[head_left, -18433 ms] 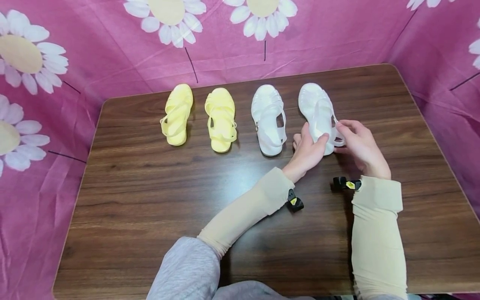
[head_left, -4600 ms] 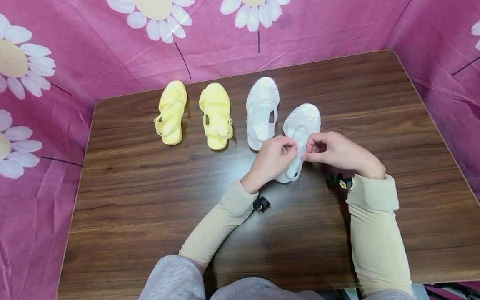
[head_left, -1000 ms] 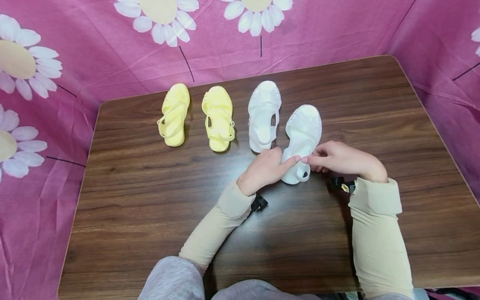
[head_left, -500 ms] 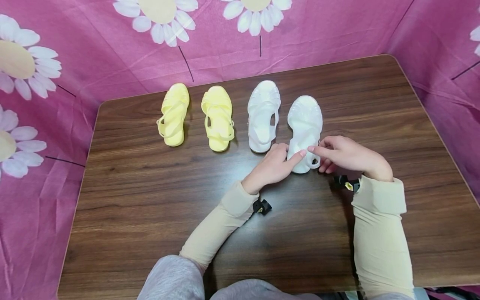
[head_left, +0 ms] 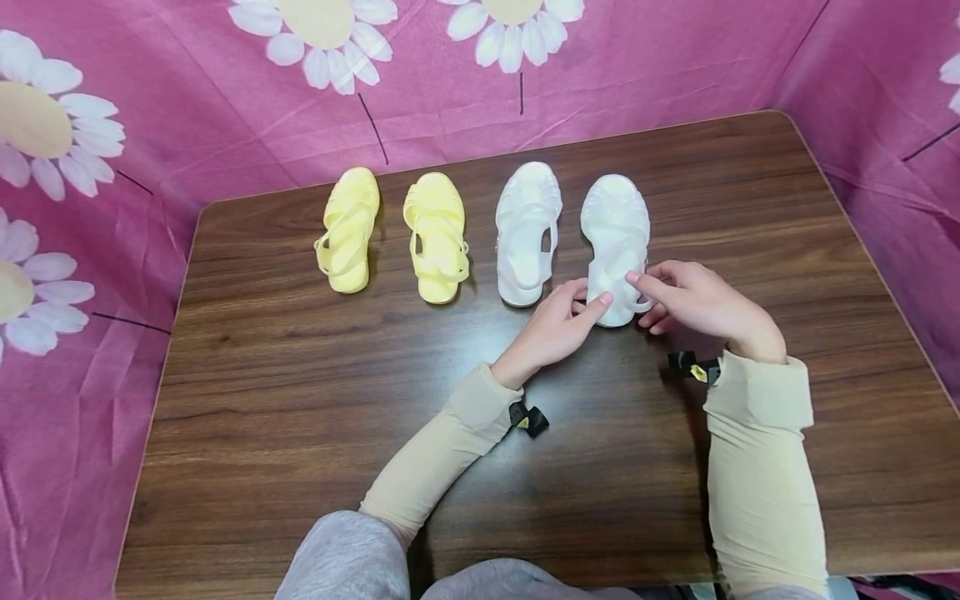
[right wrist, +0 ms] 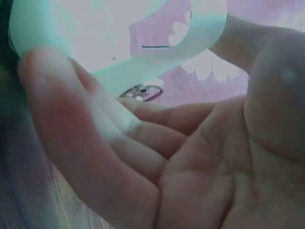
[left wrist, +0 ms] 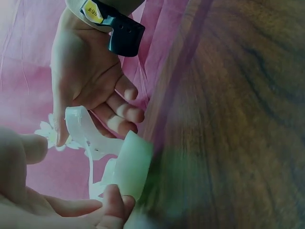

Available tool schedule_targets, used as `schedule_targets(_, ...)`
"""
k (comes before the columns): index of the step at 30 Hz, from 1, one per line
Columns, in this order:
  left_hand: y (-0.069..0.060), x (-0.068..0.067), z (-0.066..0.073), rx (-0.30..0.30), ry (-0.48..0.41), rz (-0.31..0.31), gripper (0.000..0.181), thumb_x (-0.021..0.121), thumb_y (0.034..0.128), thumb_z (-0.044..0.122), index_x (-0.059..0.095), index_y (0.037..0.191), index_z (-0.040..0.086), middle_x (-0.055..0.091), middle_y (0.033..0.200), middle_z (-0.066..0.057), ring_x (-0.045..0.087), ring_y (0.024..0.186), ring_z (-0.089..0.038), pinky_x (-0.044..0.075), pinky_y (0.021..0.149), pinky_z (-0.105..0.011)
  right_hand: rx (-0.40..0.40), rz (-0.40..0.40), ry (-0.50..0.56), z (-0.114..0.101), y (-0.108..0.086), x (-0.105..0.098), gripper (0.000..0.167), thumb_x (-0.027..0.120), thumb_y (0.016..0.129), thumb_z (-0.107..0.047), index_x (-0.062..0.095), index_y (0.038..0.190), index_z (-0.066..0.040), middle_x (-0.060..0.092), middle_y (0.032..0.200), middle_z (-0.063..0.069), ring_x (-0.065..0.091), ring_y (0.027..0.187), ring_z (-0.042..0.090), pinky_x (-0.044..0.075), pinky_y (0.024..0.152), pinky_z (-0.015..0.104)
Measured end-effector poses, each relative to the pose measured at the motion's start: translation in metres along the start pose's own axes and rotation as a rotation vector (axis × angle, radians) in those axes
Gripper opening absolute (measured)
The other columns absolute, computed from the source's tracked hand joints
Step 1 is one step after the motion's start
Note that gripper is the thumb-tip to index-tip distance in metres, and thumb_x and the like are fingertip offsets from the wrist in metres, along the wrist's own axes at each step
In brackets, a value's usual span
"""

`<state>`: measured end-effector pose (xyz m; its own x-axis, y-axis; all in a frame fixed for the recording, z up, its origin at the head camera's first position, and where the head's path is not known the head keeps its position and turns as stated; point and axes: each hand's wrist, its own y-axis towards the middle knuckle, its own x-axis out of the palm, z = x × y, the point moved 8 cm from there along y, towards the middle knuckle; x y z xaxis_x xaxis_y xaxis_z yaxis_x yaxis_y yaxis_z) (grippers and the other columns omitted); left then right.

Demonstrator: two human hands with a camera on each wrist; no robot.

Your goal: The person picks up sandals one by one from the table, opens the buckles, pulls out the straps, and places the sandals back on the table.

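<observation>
A white jelly sandal (head_left: 617, 212) lies toe-away at the right end of a row of sandals. My left hand (head_left: 553, 327) is at its heel from the left, fingers relaxed; in the left wrist view, fingertips (left wrist: 114, 205) touch the heel (left wrist: 134, 164). On the other side, my right hand (head_left: 708, 307) lies along the ankle strap with loosely bent fingers, its thumb above the heel. The right wrist view shows these fingers beside the strap and its metal buckle (right wrist: 140, 91). To the left lies the matching white sandal (head_left: 528, 221).
Two yellow sandals (head_left: 351, 229) (head_left: 437, 237) lie further left, toes toward the back. All rest on a brown wooden table (head_left: 300, 433). Pink cloth (head_left: 637, 58) with daisies hangs behind the table and at both sides. Each wrist carries a small black camera mount.
The right white sandal has slid away from me, level with its mate, and both hands have followed it. Earlier, fingers worked at its strap. The other sandals have stayed.
</observation>
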<state>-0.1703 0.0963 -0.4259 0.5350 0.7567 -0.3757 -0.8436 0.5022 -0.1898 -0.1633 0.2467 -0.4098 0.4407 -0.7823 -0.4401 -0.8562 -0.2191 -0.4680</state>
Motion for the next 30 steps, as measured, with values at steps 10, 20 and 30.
schedule_targets(10, -0.003, 0.006, -0.007, -0.091, -0.105, -0.023, 0.059, 0.049, 0.0973, 0.049, 0.042, 0.145, 0.016, 0.062, 0.13, -0.004, 0.061, 0.114, -0.01, 0.046, 0.093, -0.022, 0.061, 0.11, 0.027, 0.006, -0.001, -0.009, 0.075, 0.045, 0.096, -0.056, 0.04, 0.133, 0.009, 0.067, 0.102, 0.023, 0.071, 0.072, 0.014, 0.058, 0.066, 0.034)
schedule_targets(20, 0.0, 0.012, -0.008, -0.1, -0.254, -0.04, 0.06, 0.052, 0.0975, 0.044, 0.039, 0.147, 0.013, 0.052, 0.143, -0.006, 0.05, 0.129, -0.007, 0.042, 0.1, -0.02, 0.039, 0.13, 0.037, 0.004, -0.002, -0.011, 0.076, 0.045, 0.096, -0.055, 0.039, 0.132, 0.011, 0.065, 0.103, 0.026, 0.07, 0.074, 0.014, 0.058, 0.068, 0.033)
schedule_targets(30, 0.002, 0.019, -0.008, -0.087, -0.409, -0.047, 0.056, 0.056, 0.0978, 0.031, 0.038, 0.147, 0.008, 0.041, 0.152, -0.005, 0.041, 0.137, -0.007, 0.037, 0.105, -0.016, 0.029, 0.15, -0.001, 0.002, -0.001, -0.013, 0.075, 0.044, 0.096, -0.055, 0.039, 0.134, 0.01, 0.061, 0.115, 0.031, 0.068, 0.081, 0.012, 0.057, 0.069, 0.025)
